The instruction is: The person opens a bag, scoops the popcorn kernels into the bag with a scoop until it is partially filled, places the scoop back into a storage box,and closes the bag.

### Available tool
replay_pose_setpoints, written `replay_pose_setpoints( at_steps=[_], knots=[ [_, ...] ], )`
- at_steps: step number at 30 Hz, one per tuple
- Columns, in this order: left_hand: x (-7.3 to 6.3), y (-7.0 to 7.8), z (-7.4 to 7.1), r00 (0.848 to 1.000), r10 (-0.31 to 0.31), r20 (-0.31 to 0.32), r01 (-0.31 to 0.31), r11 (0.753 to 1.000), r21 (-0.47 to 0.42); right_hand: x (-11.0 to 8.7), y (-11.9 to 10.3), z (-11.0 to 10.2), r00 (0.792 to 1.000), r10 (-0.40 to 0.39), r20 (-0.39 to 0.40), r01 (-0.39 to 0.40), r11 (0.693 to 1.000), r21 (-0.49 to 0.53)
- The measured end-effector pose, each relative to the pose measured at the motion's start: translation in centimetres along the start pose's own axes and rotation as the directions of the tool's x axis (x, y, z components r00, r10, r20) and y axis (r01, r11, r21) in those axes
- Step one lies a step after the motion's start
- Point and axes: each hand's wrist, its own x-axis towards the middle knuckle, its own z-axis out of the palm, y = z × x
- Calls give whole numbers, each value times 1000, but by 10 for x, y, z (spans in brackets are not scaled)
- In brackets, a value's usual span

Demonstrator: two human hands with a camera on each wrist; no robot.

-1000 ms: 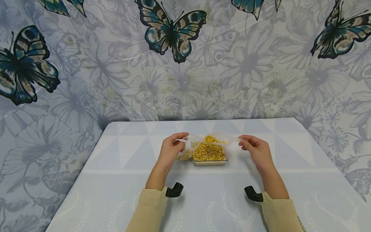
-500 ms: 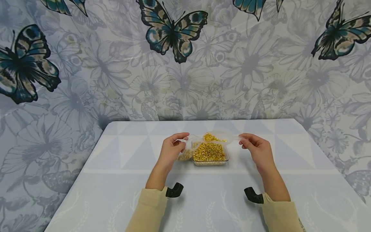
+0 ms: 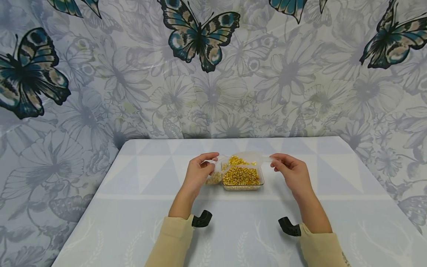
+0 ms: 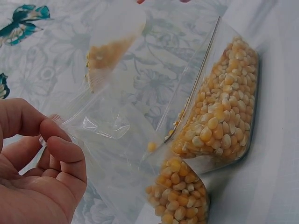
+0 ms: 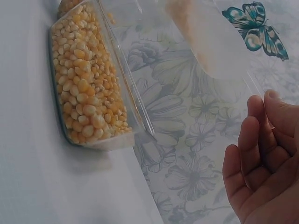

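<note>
A rectangular glass container point(image 3: 242, 188) heaped with yellow corn kernels point(image 3: 241, 176) stands on the table between my hands. My left hand point(image 3: 198, 171) pinches the top of a clear zip bag point(image 4: 100, 128). Kernels point(image 4: 180, 196) fill the bag's bottom, which rests beside the container's left end. With thumb and forefinger, my right hand point(image 3: 292, 172) grips the thin handle of a translucent white scoop point(image 5: 222, 53). The scoop is above the container's far side, its tip tilted toward the bag's mouth and holding some kernels point(image 4: 105, 56). One loose kernel point(image 4: 151, 146) shows inside the clear bag.
The table point(image 3: 247, 230) has a pale patterned cover. Behind it hangs a floral cloth with butterflies point(image 3: 199, 35). A black camera mount sits at each wrist, the left mount point(image 3: 201, 218) and the right mount point(image 3: 289, 226).
My right hand has shifted slightly left, bringing the scoop nearer the bag. The kernels in the scoop now lie further left. My left hand stays nearly still, pinching the bag.
</note>
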Motion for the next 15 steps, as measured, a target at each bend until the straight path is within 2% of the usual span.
replay_pose_setpoints(
  at_steps=[7, 15],
  knots=[
    [0, 1, 1, 1000, -1, -3, 1, 1000, -4, -3, -5, 4, 998, -54, -10, 54, 998, -19],
    [1, -1, 1, 1000, 2, -1, -2, 1000, 1, -6, -9, 8, 992, -120, -28, 115, 984, -137]
  ],
)
